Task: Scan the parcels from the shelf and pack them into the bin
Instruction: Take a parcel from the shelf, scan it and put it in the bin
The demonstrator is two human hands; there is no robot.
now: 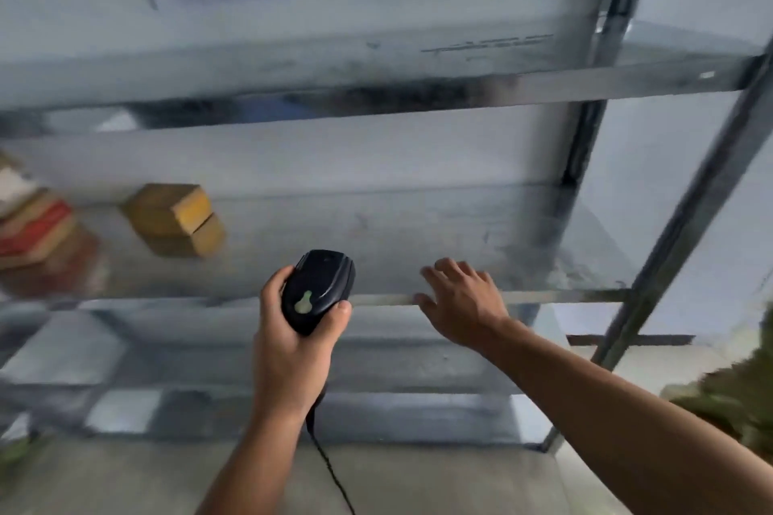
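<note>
1. At the far left of the middle shelf board [418,222], a stack of parcels [33,222] with red and white markings lies blurred, cut off by the picture's left edge.
2. Just right of the stack, towards the back of that board, sits a brown cardboard parcel [171,217]. A gap of open metal separates it from the stack.
3. Near the middle of the board's front edge, the left hand [293,351] grips a black scanner [318,288], its fingers [274,284] curled round the body. The scanner's head rises over the edge, and its cable [330,468] hangs below the wrist.
4. Right of the scanner and apart from it, the right hand [464,305] is at the front edge, fingers spread wide and holding nothing. The fingertips reach over the board; whether the palm touches the edge cannot be told.
5. Further right, the board is plain metal as far as the slanting upright post [690,213] at its end.
6. Above the board, an upper shelf board [460,54] spans the frame, with tall open room between the two.
</note>
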